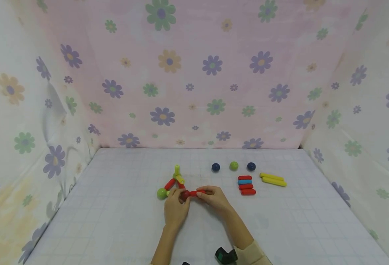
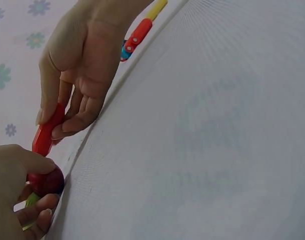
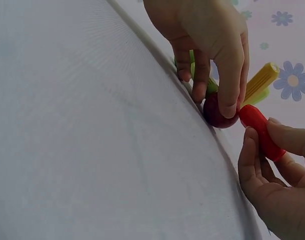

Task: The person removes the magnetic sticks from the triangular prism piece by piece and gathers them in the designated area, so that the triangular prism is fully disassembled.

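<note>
My left hand (image 1: 177, 210) grips a dark red ball (image 1: 185, 195) between thumb and fingers, low over the table. From the right, my right hand (image 1: 215, 199) pinches a short red rod (image 3: 262, 132), its end right at the ball. The ball belongs to a built frame of rods and balls: a green ball (image 1: 162, 193) at its left corner, a red rod (image 1: 170, 184) rising from there, and yellow-green rods (image 1: 177, 170) at the top. My left fingers hide part of the frame's front side.
Right of the hands lie several short rods in a stack, red ones (image 1: 248, 192) and a blue one (image 1: 245, 182). Two long yellow rods (image 1: 273, 181) lie farther right. Behind are two dark blue balls (image 1: 215, 167) and a green ball (image 1: 234, 166). Flowered cloth walls (image 1: 194, 99) bound the white table.
</note>
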`<state>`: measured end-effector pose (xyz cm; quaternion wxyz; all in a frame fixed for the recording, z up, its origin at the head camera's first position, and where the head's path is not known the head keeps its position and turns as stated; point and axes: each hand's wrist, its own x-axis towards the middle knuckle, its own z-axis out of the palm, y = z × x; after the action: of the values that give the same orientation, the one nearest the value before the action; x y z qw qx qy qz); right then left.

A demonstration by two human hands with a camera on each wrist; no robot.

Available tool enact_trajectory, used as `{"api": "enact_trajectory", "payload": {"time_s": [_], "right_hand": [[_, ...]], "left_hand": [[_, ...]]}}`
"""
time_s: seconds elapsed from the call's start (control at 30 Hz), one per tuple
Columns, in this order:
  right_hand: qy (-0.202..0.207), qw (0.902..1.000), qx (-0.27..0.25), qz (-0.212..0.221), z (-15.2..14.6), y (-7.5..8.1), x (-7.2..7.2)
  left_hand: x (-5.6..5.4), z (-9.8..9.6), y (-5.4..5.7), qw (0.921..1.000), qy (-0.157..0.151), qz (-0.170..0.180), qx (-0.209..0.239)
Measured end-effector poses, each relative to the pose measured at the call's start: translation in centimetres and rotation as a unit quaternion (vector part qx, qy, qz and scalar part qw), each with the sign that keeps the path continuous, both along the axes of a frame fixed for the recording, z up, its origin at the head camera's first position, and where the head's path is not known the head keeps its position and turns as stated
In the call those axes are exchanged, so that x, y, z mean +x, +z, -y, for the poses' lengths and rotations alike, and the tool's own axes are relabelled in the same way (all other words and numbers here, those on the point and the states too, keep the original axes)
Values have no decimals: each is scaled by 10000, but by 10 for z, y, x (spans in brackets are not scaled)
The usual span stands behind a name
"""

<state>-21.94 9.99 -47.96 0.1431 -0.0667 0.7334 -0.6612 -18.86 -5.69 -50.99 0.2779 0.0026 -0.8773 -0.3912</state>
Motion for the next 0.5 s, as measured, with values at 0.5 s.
{"api": "enact_trajectory", "payload": {"time_s": [0.5], "right_hand": [[-777,9964,302,-179,-37,-15,-3]], "left_hand": [[1,0,1,9993,37,359,103]]}}
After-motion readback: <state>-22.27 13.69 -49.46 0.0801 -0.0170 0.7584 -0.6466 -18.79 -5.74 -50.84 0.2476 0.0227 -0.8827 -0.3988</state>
